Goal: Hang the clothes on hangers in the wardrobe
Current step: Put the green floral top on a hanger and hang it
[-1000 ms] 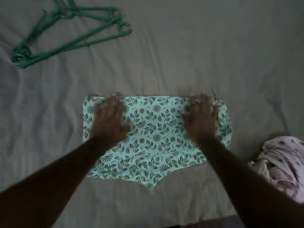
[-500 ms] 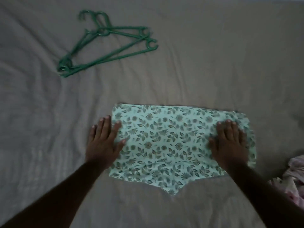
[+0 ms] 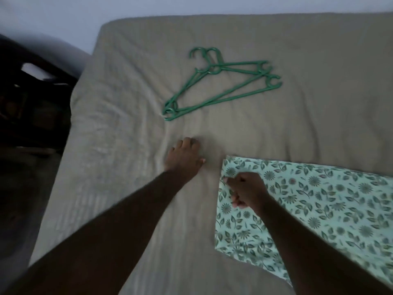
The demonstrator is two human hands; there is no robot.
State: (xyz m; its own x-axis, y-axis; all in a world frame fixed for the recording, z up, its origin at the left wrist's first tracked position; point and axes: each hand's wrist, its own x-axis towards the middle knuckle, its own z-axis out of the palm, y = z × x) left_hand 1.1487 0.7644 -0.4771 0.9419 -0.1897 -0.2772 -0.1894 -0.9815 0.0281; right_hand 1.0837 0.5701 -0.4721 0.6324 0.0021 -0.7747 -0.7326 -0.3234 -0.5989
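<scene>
Hands: right hand [image 3: 244,192] curled, gripping the floral garment [image 3: 323,201] at its left edge; garment lies flat on the bed [image 3: 319,92]. Left hand [image 3: 184,155] relaxed, empty, resting just left of garment. Green hangers [image 3: 219,86] lie beyond the garment.

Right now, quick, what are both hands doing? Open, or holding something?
Left hand: open, holding nothing.
Right hand: closed, gripping the edge of the mint-green floral cloth garment.
</scene>
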